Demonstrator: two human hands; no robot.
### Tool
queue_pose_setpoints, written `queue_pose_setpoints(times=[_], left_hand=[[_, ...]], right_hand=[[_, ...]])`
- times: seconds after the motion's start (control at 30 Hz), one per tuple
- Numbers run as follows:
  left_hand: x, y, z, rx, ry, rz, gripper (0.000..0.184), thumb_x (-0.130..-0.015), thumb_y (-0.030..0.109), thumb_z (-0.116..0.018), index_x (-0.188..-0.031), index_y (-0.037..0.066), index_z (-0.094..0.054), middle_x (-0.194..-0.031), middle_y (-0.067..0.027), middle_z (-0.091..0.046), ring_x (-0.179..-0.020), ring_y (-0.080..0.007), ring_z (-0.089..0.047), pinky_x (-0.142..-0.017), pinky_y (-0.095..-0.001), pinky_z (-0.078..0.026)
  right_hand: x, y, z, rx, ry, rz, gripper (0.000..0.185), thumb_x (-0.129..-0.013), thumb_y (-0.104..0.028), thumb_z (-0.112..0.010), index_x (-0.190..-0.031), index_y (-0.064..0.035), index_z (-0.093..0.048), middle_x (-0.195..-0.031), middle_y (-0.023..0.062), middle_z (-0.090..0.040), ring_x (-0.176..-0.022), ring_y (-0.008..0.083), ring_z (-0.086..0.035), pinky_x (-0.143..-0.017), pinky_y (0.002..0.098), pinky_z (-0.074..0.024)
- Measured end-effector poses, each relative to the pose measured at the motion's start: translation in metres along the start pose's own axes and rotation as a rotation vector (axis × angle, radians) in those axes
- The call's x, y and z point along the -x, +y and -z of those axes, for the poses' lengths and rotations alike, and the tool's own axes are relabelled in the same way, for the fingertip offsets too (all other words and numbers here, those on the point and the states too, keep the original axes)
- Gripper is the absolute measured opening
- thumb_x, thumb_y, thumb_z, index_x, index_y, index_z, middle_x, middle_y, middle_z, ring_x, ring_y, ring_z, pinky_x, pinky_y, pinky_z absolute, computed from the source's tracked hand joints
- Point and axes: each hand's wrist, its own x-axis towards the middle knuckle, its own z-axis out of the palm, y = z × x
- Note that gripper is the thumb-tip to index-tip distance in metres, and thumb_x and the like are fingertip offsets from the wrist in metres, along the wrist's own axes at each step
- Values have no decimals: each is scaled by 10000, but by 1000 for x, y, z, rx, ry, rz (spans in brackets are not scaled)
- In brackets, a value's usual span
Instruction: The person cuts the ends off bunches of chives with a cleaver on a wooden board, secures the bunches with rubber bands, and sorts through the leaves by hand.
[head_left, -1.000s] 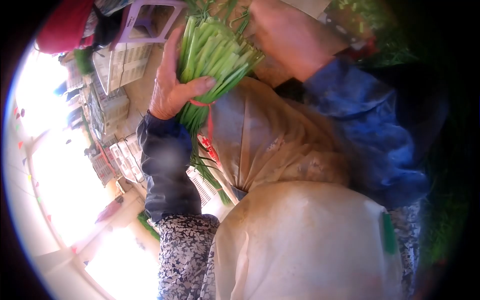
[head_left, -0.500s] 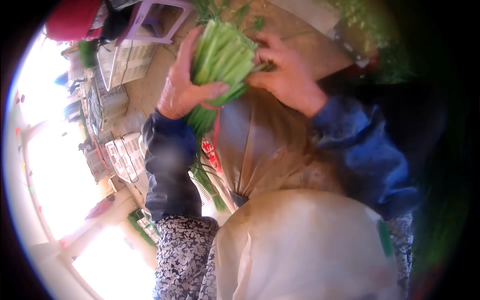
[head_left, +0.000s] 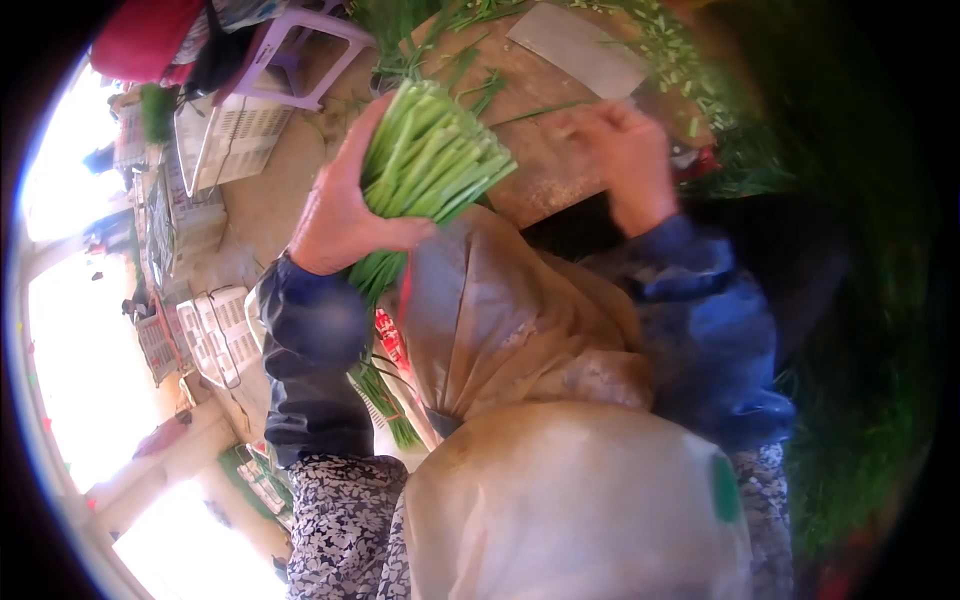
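My left hand is wrapped round a thick bunch of chives, long thin green stalks with pale, evenly cut ends turned to the right. Their darker green length hangs down below the hand, by a red strip. My right hand is apart from the bunch, to its right, over the near edge of a wooden board. Its fingers are bent and smeared by motion, so I cannot make out whether anything is in them. A flat grey cleaver blade lies at the board's far side.
Short cut stalk pieces are scattered right of the blade. A purple stool and a white crate stand at the upper left, with another white crate lower down. Another tied green bunch lies below my left arm. My apron covers my lap.
My right hand has left the bunch and moved to the right, over the board. The bunch stays in my left hand, its cut ends now fully in sight. The view has shifted slightly.
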Motion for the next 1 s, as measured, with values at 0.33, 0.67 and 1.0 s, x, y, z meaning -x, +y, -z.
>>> queue_pose_setpoints(times=[0.33,0.67,1.0], left_hand=[[-104,15,-23,-232,-37,-340,1026,-554,208,-828,-1436,54,-328,-1247,-193,-576,-1127,-294,-594,-981,-357,-446],[-66,-28,-108,-449,-121,-5,1057,-503,313,-854,-1370,11,-331,-1209,-214,-513,-1120,-369,-534,-916,-420,-459],[-99,-32,-143,-636,25,-57,852,-539,334,-850,-1239,25,-475,-1047,-191,-589,-956,-396,-579,-794,-475,-476]], right_hand=[[-47,-8,66,1449,145,708,382,-743,-144,-615,-1118,-121,-550,-1031,140,-590,-924,352,-599,-724,428,-513],[-63,-16,72,1332,-42,633,406,-800,-108,-571,-1199,-52,-524,-994,201,-582,-903,405,-594,-737,488,-487],[8,-51,80,934,-200,250,156,-917,-126,-520,-884,24,-488,-693,227,-512,-604,320,-503,-565,394,-391]])
